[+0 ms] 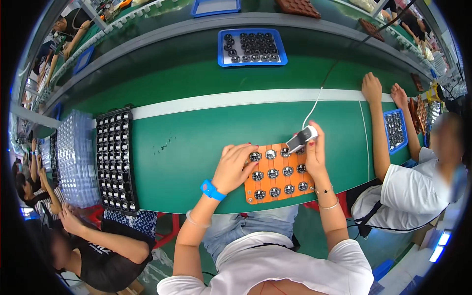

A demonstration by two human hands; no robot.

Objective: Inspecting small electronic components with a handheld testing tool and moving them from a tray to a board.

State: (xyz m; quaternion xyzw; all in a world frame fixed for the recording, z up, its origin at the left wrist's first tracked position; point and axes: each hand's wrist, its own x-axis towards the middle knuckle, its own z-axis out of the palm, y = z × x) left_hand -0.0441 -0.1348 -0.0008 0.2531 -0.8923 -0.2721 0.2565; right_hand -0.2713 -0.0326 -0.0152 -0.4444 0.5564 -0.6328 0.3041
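Observation:
An orange tray (pixel 265 188) lies at the front edge of the green table, with rows of small round black electronic parts (pixel 273 173) set in it. My left hand (pixel 235 164) is at the tray's left edge. Its fingers are stretched and apart from the thumb, and the fingertips touch the tray near its upper left part. In my right hand (pixel 314 152) is a white, dark-faced hand-held device (pixel 301 140) with a white cable (pixel 310 112). The device is tilted over the tray's far right, where it and the hand hide some parts.
A black tray of parts (pixel 116 160) stands left, beside stacked clear plastic trays (pixel 78 157). Across the white strip (pixel 236 99) sits a blue tray (pixel 252 63) of round parts. Co-workers sit on both sides; one's forearms (pixel 376 113) rest on the table at right, near another blue tray (pixel 395 130).

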